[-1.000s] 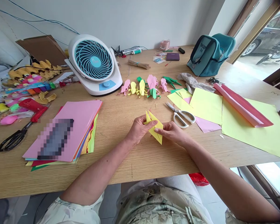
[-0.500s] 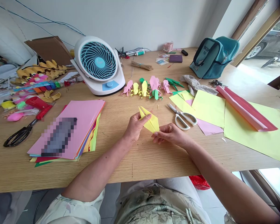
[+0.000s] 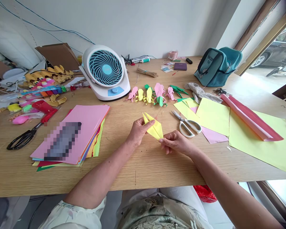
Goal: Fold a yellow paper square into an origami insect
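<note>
A yellow folded paper [image 3: 155, 129] with two points at its upper left is held just above the wooden table [image 3: 124, 171]. My left hand [image 3: 138, 131] pinches its left side, thumb on top. At the lower right corner, my right hand [image 3: 175, 141] grips the paper between thumb and fingers. White-handled scissors [image 3: 188, 125] lie to the right of the paper. Behind it stands a row of small folded paper figures, among them a pink one [image 3: 159, 90], a yellow one [image 3: 149, 95] and a green one [image 3: 160, 101].
A white fan [image 3: 106, 73] stands at the back left. Nearer are a stack of coloured paper [image 3: 92, 117] and a red glue gun [image 3: 46, 111] by black-handled scissors [image 3: 22, 140]. Yellow sheets [image 3: 252, 136], a red-pink roll [image 3: 252, 119] and a teal bag [image 3: 214, 68] are at right.
The whole view has shifted, so the table's things appear slightly lower. My right hand has moved a little right and down along the paper's lower corner. My left hand keeps its pinch.
</note>
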Action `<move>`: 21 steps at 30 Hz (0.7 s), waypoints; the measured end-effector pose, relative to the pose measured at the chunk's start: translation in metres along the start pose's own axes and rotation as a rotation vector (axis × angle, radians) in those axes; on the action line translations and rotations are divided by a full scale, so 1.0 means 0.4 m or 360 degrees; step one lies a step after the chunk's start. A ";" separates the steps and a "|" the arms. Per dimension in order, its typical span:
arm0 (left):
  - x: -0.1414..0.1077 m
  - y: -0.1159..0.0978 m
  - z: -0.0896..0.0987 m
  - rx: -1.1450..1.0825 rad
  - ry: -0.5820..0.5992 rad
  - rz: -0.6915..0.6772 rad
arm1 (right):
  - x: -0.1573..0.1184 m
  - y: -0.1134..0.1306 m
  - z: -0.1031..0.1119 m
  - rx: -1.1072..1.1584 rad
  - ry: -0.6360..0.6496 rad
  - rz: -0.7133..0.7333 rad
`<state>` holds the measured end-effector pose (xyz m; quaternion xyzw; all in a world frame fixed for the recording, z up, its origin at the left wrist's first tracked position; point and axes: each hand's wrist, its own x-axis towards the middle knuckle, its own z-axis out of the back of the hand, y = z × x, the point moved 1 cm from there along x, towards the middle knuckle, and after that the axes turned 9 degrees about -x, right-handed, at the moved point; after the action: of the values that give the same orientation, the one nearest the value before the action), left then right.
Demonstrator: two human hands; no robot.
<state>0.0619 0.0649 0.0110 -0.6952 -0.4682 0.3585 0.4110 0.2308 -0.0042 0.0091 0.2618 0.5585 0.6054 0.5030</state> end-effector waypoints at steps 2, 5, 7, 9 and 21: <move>0.002 0.001 0.002 0.0023 0.0010 -0.0021 | -0.002 -0.002 0.001 -0.0028 0.0018 0.0013; 0.000 -0.001 0.001 -0.0018 0.0026 0.0021 | -0.003 -0.005 0.003 -0.0027 0.0043 0.0026; -0.001 -0.004 0.000 -0.0096 0.0036 0.0056 | -0.004 -0.008 0.004 -0.0027 0.0058 0.0036; -0.002 -0.008 0.000 -0.0173 0.0037 0.0069 | -0.007 -0.011 0.005 -0.0041 0.0087 0.0044; 0.010 -0.009 0.008 -0.0216 0.0099 -0.0002 | -0.030 -0.009 0.031 -0.0065 0.0247 0.0052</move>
<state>0.0592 0.0702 0.0125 -0.7320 -0.4790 0.3039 0.3774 0.2474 -0.0105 0.0116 0.2128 0.5790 0.6434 0.4534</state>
